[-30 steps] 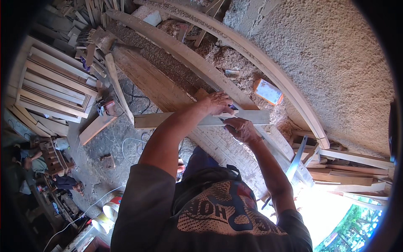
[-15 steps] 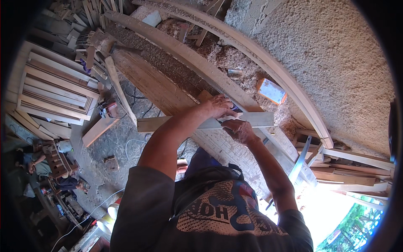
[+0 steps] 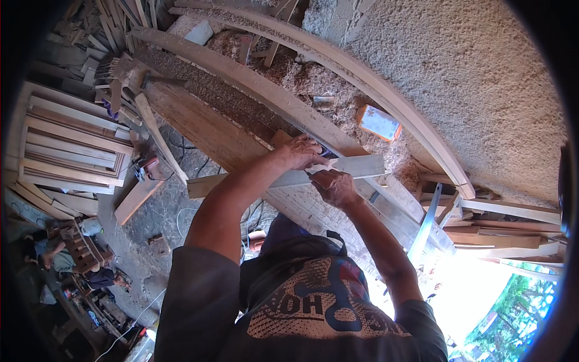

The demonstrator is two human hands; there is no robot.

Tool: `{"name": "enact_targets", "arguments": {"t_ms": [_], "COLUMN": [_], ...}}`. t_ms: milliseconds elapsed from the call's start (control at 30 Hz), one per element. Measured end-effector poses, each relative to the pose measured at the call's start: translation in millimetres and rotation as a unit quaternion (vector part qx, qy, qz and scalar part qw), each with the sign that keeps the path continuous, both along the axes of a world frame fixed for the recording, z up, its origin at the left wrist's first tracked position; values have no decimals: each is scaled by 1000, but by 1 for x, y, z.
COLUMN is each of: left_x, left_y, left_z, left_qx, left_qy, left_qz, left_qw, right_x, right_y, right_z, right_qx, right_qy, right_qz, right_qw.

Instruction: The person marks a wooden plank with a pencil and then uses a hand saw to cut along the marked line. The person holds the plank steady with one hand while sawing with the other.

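Observation:
A pale squared length of wood (image 3: 283, 180) lies crosswise over the workbench (image 3: 199, 120). My left hand (image 3: 300, 152) is bent over its far edge, fingers curled down near its middle; what they close on is hidden. Just to the right, my right hand (image 3: 335, 187) is closed at the wood's near face, fingertips almost meeting the left hand. A small whitish piece (image 3: 324, 167) shows between the two hands, too small to name. Behind the left hand a short brown wood block (image 3: 281, 138) rests on the bench.
A long timber (image 3: 259, 78) runs along the bench's far side. Beyond it lie shavings and an orange-and-white box (image 3: 379, 123). A hand saw (image 3: 426, 223) leans at right. Slatted wooden frames (image 3: 72, 142) stand at left. Another person (image 3: 57, 253) sits at far left.
The whole view has shifted, so the bench and surroundings appear farther left. Both hands stay at the middle of the wood, in nearly the same pose.

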State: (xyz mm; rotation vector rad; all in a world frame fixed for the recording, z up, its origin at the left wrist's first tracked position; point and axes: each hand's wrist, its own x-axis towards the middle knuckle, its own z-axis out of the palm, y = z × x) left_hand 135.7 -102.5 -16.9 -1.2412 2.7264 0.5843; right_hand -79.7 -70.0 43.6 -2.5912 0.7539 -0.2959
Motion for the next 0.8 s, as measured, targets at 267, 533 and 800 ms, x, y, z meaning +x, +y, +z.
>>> {"name": "enact_targets", "arguments": {"t_ms": [267, 533, 800], "left_x": [1, -5, -1], "left_y": [3, 1, 3], "left_z": [7, 27, 8], "left_qx": [-19, 22, -34], "left_qy": [19, -25, 8], "left_qz": [8, 3, -8], "left_qw": [1000, 999, 999], "right_x": [-20, -31, -38], "right_y": [10, 18, 15], "right_z": [9, 9, 11], "right_qx": [40, 73, 52], "right_qy": [15, -20, -23], "right_qz": [-126, -194, -191], "right_qw": [991, 978, 980]}}
